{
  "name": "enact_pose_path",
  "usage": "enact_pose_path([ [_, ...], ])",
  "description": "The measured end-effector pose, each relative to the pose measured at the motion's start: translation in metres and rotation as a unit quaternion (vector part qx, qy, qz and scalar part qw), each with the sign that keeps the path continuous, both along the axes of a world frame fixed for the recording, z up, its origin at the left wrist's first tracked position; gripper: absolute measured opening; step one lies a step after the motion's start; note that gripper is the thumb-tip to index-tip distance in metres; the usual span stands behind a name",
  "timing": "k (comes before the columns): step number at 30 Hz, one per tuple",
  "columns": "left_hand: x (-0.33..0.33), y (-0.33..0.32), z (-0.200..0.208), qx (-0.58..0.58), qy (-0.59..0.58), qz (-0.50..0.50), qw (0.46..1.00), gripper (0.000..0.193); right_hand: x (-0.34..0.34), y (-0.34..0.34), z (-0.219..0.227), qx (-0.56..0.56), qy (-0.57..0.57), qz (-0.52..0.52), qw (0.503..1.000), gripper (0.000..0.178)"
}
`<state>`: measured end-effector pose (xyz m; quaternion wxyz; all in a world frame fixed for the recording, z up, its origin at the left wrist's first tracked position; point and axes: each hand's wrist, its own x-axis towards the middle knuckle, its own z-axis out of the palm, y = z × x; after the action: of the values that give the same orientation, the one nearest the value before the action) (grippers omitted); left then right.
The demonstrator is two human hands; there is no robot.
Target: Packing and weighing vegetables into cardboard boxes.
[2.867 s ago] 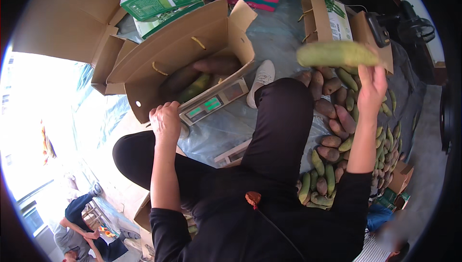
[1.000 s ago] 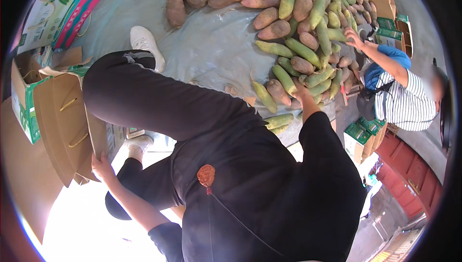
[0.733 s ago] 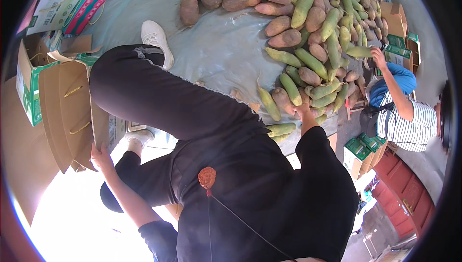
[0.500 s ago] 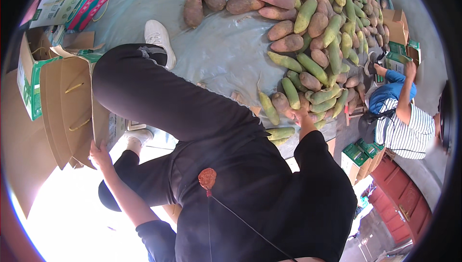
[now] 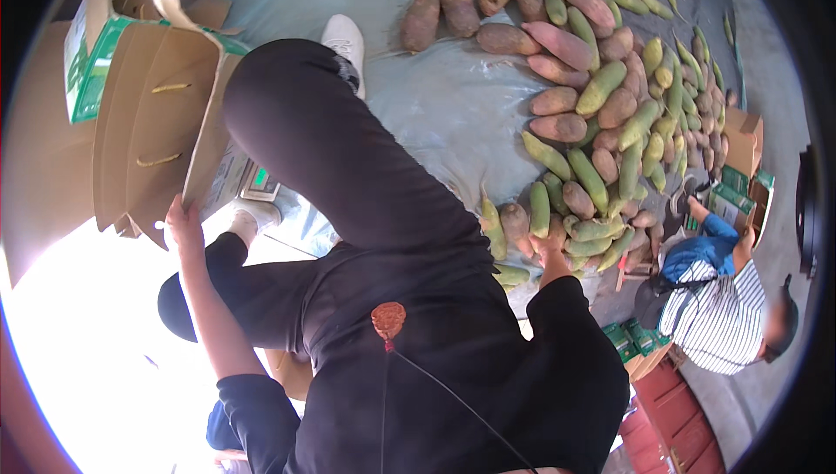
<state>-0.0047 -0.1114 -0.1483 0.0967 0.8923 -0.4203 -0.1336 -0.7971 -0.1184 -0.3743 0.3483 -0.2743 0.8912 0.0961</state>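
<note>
At the left, my left hand (image 5: 181, 226) pinches the edge of a tall open cardboard box (image 5: 198, 139), whose brown inner panels face me. My right hand (image 5: 550, 250) reaches into the near edge of a large heap of radishes, its fingers around a reddish-brown radish (image 5: 558, 227) that they partly hide. Green radishes (image 5: 540, 206) lie right beside that hand, mixed with dusty red-brown radishes (image 5: 578, 200).
Bluish plastic sheeting (image 5: 435, 117) covers the ground. A scale (image 5: 259, 183) with a lit display sits beside the box. Another green-and-white carton (image 5: 96, 65) stands behind it. At the right, a person in a striped shirt (image 5: 718, 317) bends near open cartons (image 5: 740, 191).
The view has shifted, moving the heap rightward and the left box up and right in the picture. My left hand stays on the box edge, my right hand at the same spot in the heap.
</note>
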Motion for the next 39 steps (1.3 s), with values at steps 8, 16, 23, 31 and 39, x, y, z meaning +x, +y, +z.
enact_pose_path([
  [8, -0.011, -0.007, -0.006, 0.026, -0.033, 0.017, 0.999, 0.020, -0.020, -0.005, -0.024, -0.013, 0.037, 0.120, 0.992, 0.058],
  [16, -0.039, -0.007, 0.035, 0.056, -0.100, 0.042, 0.993, 0.019, 0.055, -0.054, 0.020, 0.047, -0.131, -0.153, 0.978, 0.043],
  [23, -0.036, -0.009, 0.036, 0.021, -0.102, 0.037, 0.994, 0.018, 0.129, -0.136, 0.070, -0.001, -0.294, -0.089, 0.952, 0.014],
  [31, -0.035, -0.009, 0.035, 0.017, -0.116, 0.039, 0.992, 0.015, 0.352, -0.299, 0.241, -0.253, -0.319, 0.457, 0.791, 0.038],
  [39, -0.035, -0.007, 0.035, -0.003, -0.119, 0.031, 0.992, 0.016, 0.560, -0.328, 0.358, -0.345, -0.369, 0.708, 0.493, 0.042],
])
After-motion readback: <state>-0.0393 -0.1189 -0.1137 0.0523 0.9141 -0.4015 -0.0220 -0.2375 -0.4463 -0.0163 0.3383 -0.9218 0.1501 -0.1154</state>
